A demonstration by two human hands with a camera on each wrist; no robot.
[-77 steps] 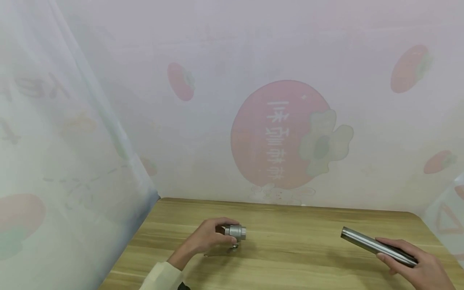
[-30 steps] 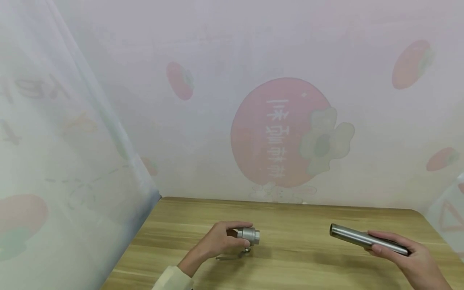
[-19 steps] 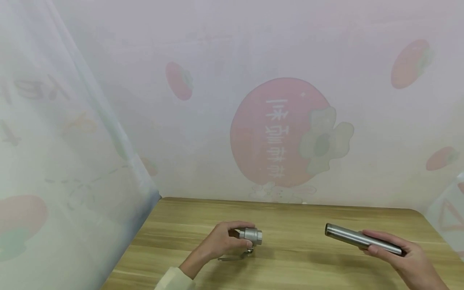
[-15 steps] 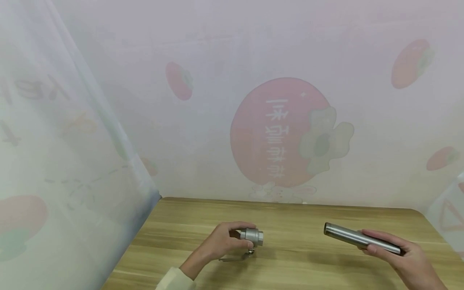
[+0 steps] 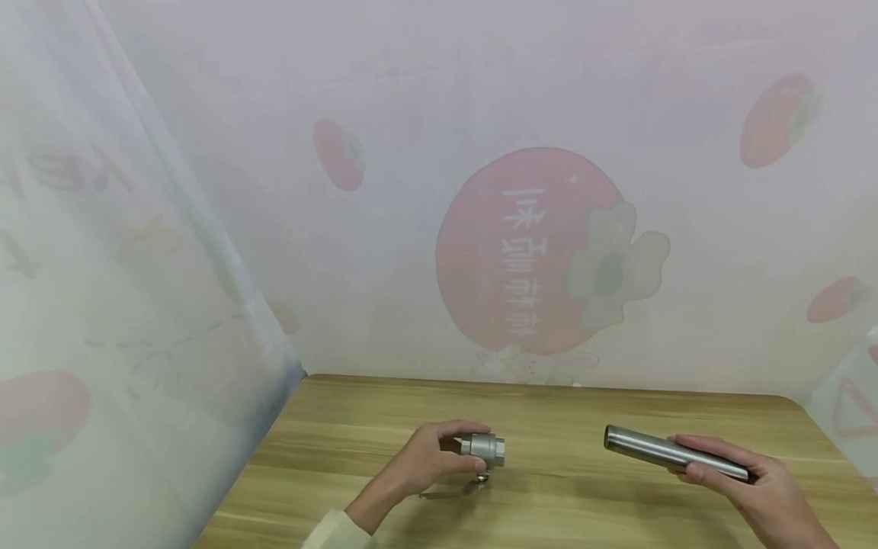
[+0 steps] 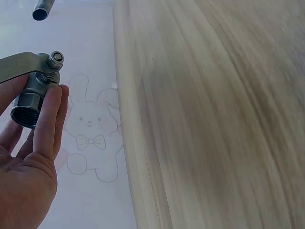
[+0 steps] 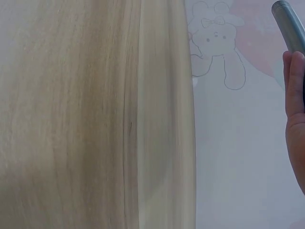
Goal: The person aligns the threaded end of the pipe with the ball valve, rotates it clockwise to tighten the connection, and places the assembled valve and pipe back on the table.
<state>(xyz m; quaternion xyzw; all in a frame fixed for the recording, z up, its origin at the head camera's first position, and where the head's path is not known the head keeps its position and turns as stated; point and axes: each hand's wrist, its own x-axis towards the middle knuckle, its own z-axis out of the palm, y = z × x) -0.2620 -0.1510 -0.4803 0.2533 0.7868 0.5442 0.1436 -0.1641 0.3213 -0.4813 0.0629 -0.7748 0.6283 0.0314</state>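
Observation:
My left hand [image 5: 428,459] grips a silver ball valve [image 5: 485,448] between thumb and fingers, above the table. Its flat lever handle [image 6: 19,66] hangs below the body in the head view, fixed by a nut [image 6: 56,58]; a threaded opening [image 6: 25,117] faces back toward the palm. On the right, my right hand [image 5: 751,484] holds a straight steel pipe [image 5: 668,451], thumb on the near side. The pipe's threaded end [image 7: 281,7] is bare and points left toward the valve. A gap separates the two parts.
Below both hands lies the wood-grain table [image 5: 549,503], with their shadows on it. A pale printed curtain [image 5: 384,267] stands along the table's back edge, and another pale sheet [image 5: 137,305] closes off the left side.
My left hand has moved right with the ball valve, and my right hand has moved left with the pipe. The gap between them has narrowed; both grips stay the same.

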